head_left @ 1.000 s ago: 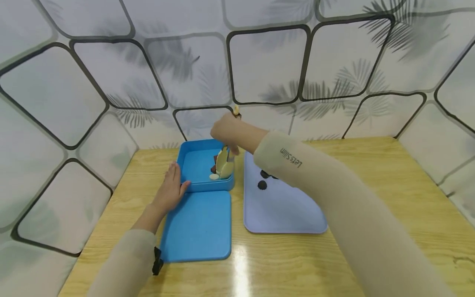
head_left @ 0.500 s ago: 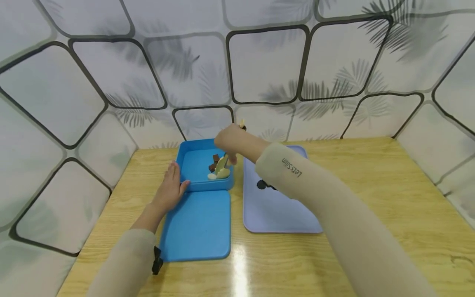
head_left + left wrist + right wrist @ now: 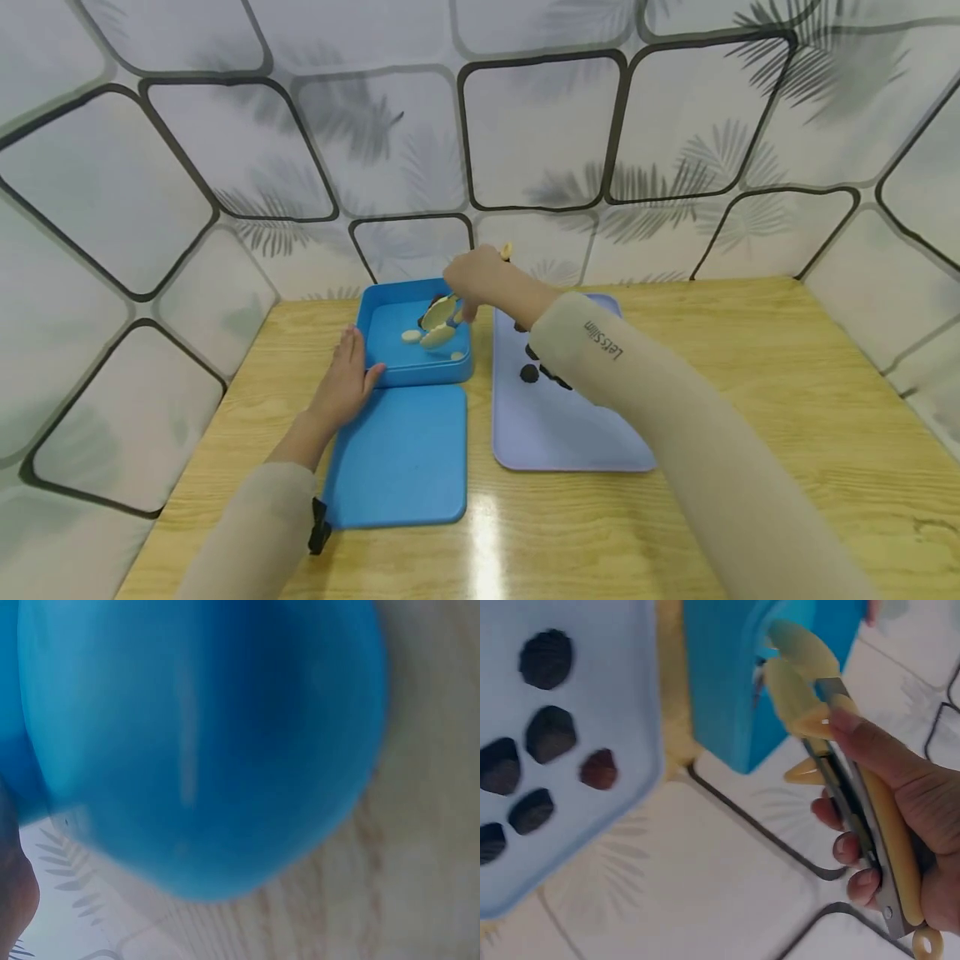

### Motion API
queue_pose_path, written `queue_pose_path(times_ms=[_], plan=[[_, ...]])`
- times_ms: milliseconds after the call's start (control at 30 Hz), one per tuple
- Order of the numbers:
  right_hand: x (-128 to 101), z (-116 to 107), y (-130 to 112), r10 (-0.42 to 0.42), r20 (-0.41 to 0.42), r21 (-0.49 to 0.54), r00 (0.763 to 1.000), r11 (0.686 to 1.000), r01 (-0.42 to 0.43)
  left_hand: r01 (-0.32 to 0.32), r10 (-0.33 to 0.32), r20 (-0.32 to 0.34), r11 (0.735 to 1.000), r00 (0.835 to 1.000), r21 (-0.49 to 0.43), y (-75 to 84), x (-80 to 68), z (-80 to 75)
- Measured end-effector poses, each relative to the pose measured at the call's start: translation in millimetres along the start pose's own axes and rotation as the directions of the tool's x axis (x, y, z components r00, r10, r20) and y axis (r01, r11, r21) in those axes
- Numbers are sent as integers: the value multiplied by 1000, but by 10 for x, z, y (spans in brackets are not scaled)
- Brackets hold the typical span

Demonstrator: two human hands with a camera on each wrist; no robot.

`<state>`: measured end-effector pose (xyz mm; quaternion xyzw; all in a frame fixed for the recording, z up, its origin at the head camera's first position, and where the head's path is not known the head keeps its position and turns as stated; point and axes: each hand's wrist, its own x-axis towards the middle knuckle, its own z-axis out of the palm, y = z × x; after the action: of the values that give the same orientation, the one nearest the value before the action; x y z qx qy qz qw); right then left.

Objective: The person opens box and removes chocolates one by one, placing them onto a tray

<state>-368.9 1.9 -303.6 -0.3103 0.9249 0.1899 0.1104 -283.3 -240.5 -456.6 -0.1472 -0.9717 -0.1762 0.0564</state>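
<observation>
Only readable text: "Lets Slim", printed in dark letters on the right sleeve (image 3: 603, 342), forearm part, seen upside down in the head view. Nothing legible on the blue box (image 3: 384, 333), its lid (image 3: 401, 458), the tray (image 3: 555, 425), the tongs (image 3: 870, 817) or the wall. Wrist views: no text.

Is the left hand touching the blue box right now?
Touching. The head view shows the left hand resting flat against the blue box's left wall, thumb at its front corner.
</observation>
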Motion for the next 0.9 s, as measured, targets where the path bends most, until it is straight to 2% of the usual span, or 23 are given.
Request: queue_pose_path(times_ms=[67, 233, 367, 500, 667, 900], plan=[[-33, -119, -6, 2, 21, -30, 1000, 1000, -1, 0, 0, -5, 1000, 1000, -3, 11, -3, -6], [-84, -316, -138, 32, 133, -142, 991, 990, -13, 6, -6, 0, 1000, 1000, -12, 25, 0, -20], [-90, -329, -345, 17, 179, -228, 984, 973, 24, 7, -7, 0, 1000, 1000, 1, 17, -27, -13], [-75, -301, -491, -14, 200, -268, 980, 961, 68, 10, -10, 5, 1000, 1000, 5, 3, -59, -1], [-56, -274, -412, 12, 182, -208, 983, 978, 26, -9, 9, -7, 1000, 1000, 10, -25, -24, 8], [37, -140, -224, 33, 124, -27, 992, 999, -30, -9, 9, -11, 1000, 1000, 1, -15, -14, -3]])
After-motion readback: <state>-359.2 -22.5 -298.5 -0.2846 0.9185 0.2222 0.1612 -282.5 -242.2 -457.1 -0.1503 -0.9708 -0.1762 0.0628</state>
